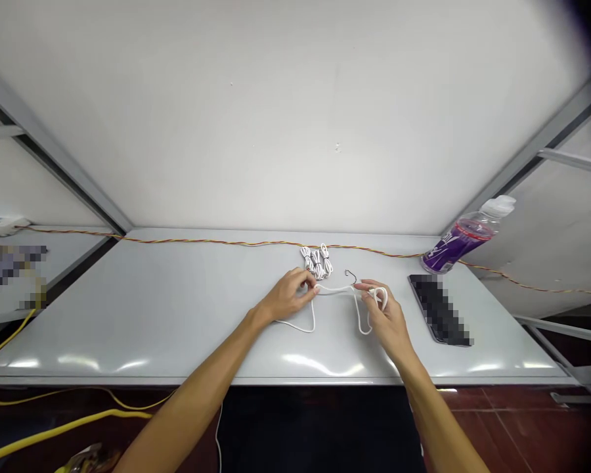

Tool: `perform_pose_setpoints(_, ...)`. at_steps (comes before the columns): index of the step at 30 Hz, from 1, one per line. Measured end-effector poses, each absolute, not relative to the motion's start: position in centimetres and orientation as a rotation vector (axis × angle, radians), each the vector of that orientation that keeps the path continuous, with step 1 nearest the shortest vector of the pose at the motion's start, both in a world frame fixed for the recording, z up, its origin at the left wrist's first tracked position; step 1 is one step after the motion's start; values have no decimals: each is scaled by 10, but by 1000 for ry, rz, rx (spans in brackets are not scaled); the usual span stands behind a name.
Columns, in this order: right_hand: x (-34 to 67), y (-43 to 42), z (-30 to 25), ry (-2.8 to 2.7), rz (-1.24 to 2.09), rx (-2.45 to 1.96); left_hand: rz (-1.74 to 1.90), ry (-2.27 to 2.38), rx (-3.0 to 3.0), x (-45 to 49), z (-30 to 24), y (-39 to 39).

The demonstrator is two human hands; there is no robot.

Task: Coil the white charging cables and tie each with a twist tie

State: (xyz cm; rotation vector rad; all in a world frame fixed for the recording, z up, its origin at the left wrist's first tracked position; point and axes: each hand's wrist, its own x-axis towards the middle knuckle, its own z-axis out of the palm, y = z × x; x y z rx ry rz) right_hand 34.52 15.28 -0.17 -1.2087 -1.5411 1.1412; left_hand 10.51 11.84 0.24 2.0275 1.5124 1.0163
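Note:
A thin white cable (333, 290) runs between my two hands, just above the grey table. My left hand (291, 292) pinches it between thumb and fingertips, and a length hangs down in a loop from there. My right hand (381, 314) grips the other stretch, with small coils around its fingers and another loop drooping below. Beyond my left hand lie several bundled white cables (317, 261), each bound with a dark tie. A short black twist tie (350, 274) rests on the table near my right fingertips.
A bottle with a purple label (456, 243) stands at the right, with a dark phone (438, 309) lying before it. A twisted red-yellow wire (217, 242) crosses the table's back. Yellow cables (69, 427) hang at lower left. A white wall (285, 131) rises behind.

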Motion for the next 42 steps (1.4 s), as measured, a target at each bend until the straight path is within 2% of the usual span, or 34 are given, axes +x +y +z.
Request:
perform_pose_setpoints(7,324,155,3,-1262,1698,-902,1311,1353,1640,100,10,117)
perform_pose_setpoints(11,308,160,4,-1174,1663,-903,1325,1310,1587,101,10,118)
perform_pose_setpoints(18,282,171,8,-921,1545,-841,1064,1273,1690,104,10,116)
perform_pose_setpoints(22,277,169,18,-884,1639,-689,1068,1273,1855,101,11,116)
perform_pose_setpoints(27,280,169,32,-859,1726,-527,1141,1607,1927,91,12,115)
perform_pose_setpoints(32,283,166,40,-898,1822,-510,718,1810,2062,90,4,117)
perform_pose_setpoints(35,283,161,44,-979,1850,-538,597,1842,2154,93,-1,118)
perform_pose_setpoints(42,291,152,47,-1242,1824,-708,770,1656,1986,91,7,114)
